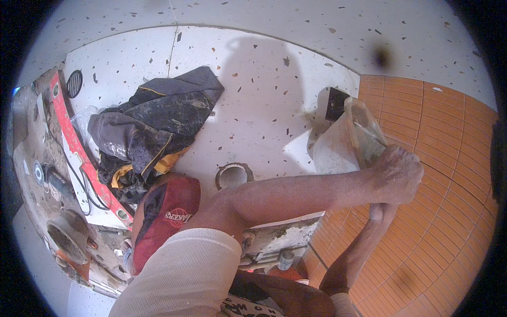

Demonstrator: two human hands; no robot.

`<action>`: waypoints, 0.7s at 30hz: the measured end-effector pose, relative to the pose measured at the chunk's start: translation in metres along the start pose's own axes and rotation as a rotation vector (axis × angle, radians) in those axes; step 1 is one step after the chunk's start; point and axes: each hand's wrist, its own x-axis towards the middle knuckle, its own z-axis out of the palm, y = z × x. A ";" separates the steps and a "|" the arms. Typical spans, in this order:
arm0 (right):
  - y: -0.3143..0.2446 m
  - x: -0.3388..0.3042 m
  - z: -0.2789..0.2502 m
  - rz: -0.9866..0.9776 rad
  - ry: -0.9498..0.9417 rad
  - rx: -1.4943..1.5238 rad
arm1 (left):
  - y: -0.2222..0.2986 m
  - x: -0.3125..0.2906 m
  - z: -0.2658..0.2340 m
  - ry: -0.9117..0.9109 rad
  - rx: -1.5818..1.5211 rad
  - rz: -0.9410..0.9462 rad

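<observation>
My left arm, in a white sleeve, reaches across to the right, and my left hand is closed in a fist near the orange tiled wall. What the fist holds, if anything, is hidden. Directly below it, touching or nearly so, is my right hand; its fingers are mostly hidden behind the left hand and wrist. Just behind the left hand stands a pale, stained plastic bucket, its mouth partly covered by that hand. Residue coats its inner wall.
Dark dirty clothing lies heaped on the speckled floor. A red spirit level lies left of it, near a black cable. A round pipe opening sits in the floor. Another dirty bucket stands far left, and a black square lies beside the pale bucket.
</observation>
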 end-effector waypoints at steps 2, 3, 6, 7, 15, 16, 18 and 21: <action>-0.001 0.002 0.003 0.002 -0.009 0.015 | -0.001 0.000 0.000 0.013 0.008 -0.001; -0.001 0.002 0.004 0.001 -0.011 0.029 | -0.001 0.001 0.000 0.013 0.015 -0.003; 0.003 0.006 -0.002 -0.034 0.003 0.034 | 0.000 0.003 0.000 0.004 0.054 0.008; 0.004 0.007 -0.002 -0.050 0.007 0.030 | 0.000 0.004 -0.001 0.000 0.074 0.012; 0.005 0.013 -0.003 -0.212 -0.052 -0.327 | -0.006 0.005 0.001 0.024 0.050 0.043; 0.007 0.016 -0.007 -0.223 -0.050 -0.349 | -0.006 0.005 0.001 0.038 0.048 0.039; 0.013 0.018 -0.018 -0.240 -0.034 -0.372 | -0.006 0.007 0.002 0.027 0.030 0.044; 0.006 0.014 -0.004 -0.137 0.033 -0.221 | -0.009 0.007 0.000 0.041 0.018 0.042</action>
